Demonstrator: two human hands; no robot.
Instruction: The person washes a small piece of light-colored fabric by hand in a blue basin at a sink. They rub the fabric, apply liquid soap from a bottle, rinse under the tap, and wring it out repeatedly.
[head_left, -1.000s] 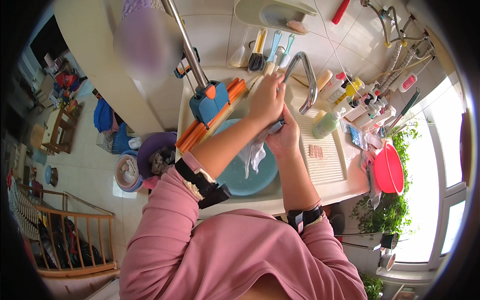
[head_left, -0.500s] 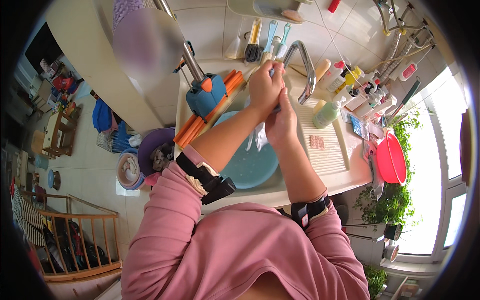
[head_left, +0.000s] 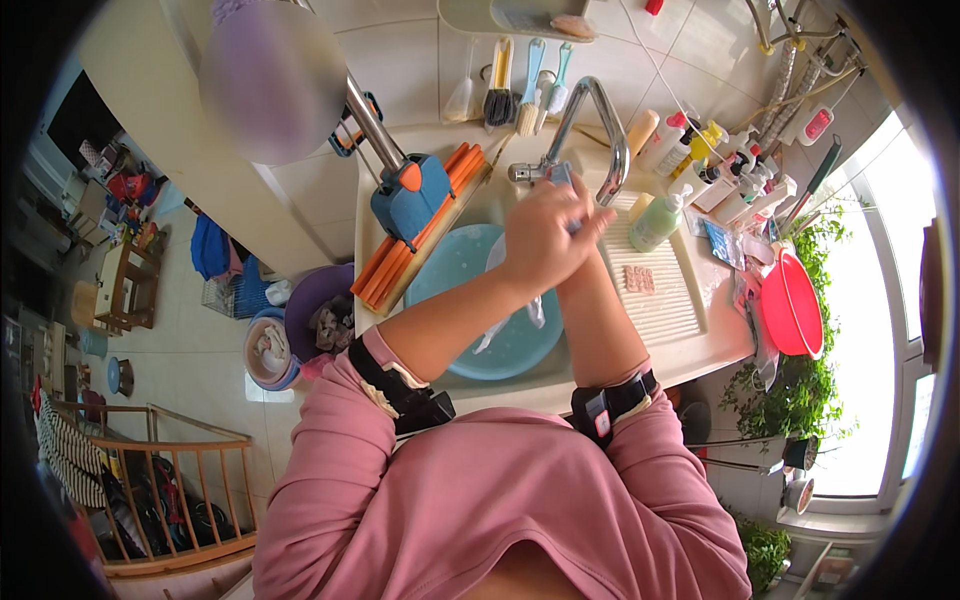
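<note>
Over the sink (head_left: 470, 395), my left hand (head_left: 540, 240) is closed round a bunched grey-blue and white cloth (head_left: 558, 173). Its grey-blue end sticks up past my fingers, and white parts hang below toward the light-blue basin (head_left: 500, 355). My right hand (head_left: 592, 235) is pressed against the left from the right side, its fingers partly hidden; it also grips the cloth. Just beyond the hands rises the chrome faucet (head_left: 612, 130). The basin sits in the sink with what looks like water in it.
An orange-and-blue squeeze mop (head_left: 415, 195) leans at the sink's left. On the ribbed drainboard stand a green pump bottle (head_left: 655, 222) and a pink soap-like block (head_left: 640, 280). Several bottles crowd the back right. Brushes (head_left: 530, 85) hang on the wall; a red basin (head_left: 790, 300) is at right.
Both hands have come nearer and lower with the cloth, uncovering the faucet's base. My left hand has turned across the right one. The view has shifted slightly.
</note>
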